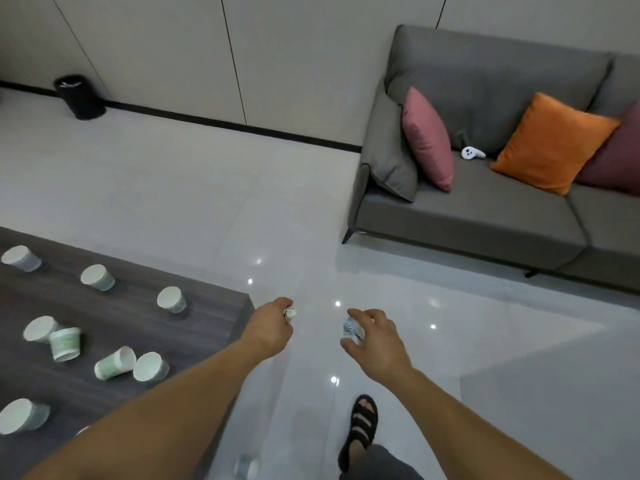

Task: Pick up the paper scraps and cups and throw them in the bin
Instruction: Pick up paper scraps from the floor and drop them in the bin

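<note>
Most of the job looks undone. The dark desk [194, 327] at lower left carries many paper cups [98, 277], and the black bin [81, 97] stands well apart at upper left. The left grip [273, 327] pinches a white scrap [290, 312]; the right grip [377, 344] clasps a crumpled piece [350, 331]. Around them are a glossy pale floor [173, 185] and, upper right, a grey sofa [485, 209].

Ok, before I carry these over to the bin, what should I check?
1. Left hand grips the small white piece: ok.
2. Right hand grips the printed cup: ok.
3. Bin in sight, against the far wall: ok.
4. Floor toward the bin free of obstacles: ok.
5. Bin has room: cannot tell.
6. Table cleared: not ok, several cups remain.
</note>
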A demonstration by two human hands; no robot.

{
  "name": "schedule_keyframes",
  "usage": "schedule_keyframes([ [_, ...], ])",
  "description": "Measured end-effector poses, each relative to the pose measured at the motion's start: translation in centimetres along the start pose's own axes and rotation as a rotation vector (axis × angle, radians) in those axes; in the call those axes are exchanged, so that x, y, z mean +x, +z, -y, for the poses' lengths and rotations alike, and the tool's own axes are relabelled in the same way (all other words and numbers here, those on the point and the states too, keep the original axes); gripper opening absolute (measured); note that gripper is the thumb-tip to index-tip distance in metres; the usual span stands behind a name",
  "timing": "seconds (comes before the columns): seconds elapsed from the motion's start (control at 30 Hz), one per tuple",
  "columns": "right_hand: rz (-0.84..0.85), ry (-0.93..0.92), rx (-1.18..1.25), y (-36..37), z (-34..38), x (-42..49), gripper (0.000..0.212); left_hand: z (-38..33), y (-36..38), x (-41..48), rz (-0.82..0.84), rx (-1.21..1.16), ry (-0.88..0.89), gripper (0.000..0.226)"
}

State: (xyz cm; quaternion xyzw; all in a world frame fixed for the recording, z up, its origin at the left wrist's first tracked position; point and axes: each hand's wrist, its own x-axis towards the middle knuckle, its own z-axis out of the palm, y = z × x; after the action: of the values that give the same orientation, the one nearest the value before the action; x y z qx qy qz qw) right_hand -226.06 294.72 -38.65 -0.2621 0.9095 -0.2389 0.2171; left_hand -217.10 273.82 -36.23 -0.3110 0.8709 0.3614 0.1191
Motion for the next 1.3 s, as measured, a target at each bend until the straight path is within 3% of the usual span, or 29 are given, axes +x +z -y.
schedule_keyframes([
  [0.2, 0.051, -0.121, -0.079, -7.4, 0.4, 12.8, 0.055, -4.8, -3.8, 8.4, -0.110, -0.074, -0.092, 0.050],
  [0.4, 0.114, -0.234, -0.081, -9.4, 4.1, 25.2, 0.055, -4.9, -8.9, 16.9, -0.205, -0.129, -0.202, 0.048],
  [0.67, 0.156, -0.313, -0.175, -10.8, 12.6, 44.1, 0.056, -3.7, -17.9, 32.6, -0.275, -0.252, -0.229, 0.043],
  [1.0, 0.186, -0.406, -0.178, -9.5, 23.7, 65.7, 0.056, 0.2, -32.1, 48.8, -0.359, -0.233, -0.304, 0.043],
  [1.3, 0.253, -0.675, -0.263, -8.3, 36.9, 88.0, 0.056, 3.5, -46.0, 64.2, -0.502, -0.254, -0.455, 0.042],
])
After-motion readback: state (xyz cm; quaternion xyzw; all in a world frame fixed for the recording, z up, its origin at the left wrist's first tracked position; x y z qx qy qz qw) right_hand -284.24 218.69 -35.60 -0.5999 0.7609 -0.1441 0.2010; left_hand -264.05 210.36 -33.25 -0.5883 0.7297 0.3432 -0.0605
